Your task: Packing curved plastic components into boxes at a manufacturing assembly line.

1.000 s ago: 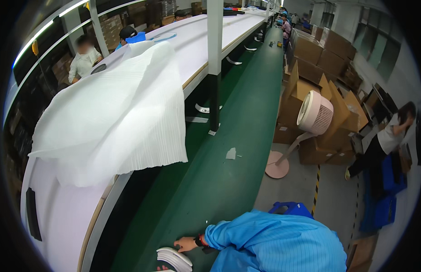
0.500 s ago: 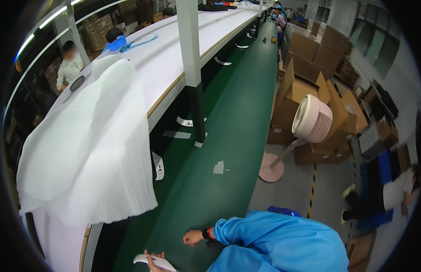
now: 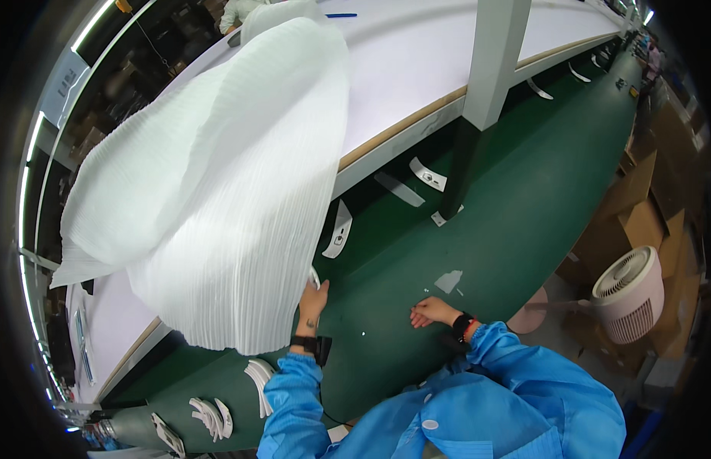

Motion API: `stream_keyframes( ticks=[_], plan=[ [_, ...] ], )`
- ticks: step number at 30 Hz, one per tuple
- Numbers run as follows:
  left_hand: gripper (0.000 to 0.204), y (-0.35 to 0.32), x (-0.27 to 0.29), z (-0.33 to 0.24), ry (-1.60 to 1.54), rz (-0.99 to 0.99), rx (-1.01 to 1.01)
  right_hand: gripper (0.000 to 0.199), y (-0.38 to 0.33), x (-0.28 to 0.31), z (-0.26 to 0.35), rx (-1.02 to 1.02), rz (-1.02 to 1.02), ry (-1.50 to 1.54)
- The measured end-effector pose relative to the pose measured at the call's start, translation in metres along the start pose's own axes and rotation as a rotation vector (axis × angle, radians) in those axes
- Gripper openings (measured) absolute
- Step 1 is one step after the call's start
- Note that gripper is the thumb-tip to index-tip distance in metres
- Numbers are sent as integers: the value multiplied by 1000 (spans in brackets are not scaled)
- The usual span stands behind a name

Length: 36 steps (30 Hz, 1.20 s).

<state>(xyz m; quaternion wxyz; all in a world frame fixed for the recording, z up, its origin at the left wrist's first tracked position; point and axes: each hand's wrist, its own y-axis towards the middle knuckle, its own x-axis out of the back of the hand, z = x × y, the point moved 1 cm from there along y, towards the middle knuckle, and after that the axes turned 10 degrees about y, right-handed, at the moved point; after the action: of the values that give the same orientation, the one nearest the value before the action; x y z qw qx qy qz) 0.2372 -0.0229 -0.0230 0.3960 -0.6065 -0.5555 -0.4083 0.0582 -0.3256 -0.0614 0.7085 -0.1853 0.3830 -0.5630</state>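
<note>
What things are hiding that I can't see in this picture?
Head view only:
- The left hand: its fingertips meet a small white piece at the edge of the pleated white sheet; whether it grips it is unclear.
- The table: the sheet covers much of it.
- The right hand: the fingers lie flat on the green floor; anything under them is hidden.
- The fan: its stand is blurred near the rim.

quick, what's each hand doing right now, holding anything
Left hand: raised at the edge of the white pleated sheet, touching a small curved white piece; grip cannot be told.
Right hand: open, fingers spread low over the green floor, holding nothing.
</note>
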Motion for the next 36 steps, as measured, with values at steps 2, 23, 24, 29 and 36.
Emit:
stream_keyframes(
  ticks=[2, 23, 24, 29, 36],
  plan=[
    [41, 30, 1, -24, 86, -93, -77, 30, -4, 10, -2, 28, 23, 31],
    [54, 111, -7, -22, -72, 458, 168, 26, -22, 50, -9, -69, 164, 39],
    [54, 107, -34, -21, -86, 479, 155, 26, -22, 58, -15, -68, 148, 57],
    [53, 88, -25, -70, -257, 525, 200, 27, -23, 60, -14, -63, 151, 73],
    [53, 64, -19, -90, -481, 558, 279, 26, -21, 59, -14, -82, 167, 75]
  ],
)
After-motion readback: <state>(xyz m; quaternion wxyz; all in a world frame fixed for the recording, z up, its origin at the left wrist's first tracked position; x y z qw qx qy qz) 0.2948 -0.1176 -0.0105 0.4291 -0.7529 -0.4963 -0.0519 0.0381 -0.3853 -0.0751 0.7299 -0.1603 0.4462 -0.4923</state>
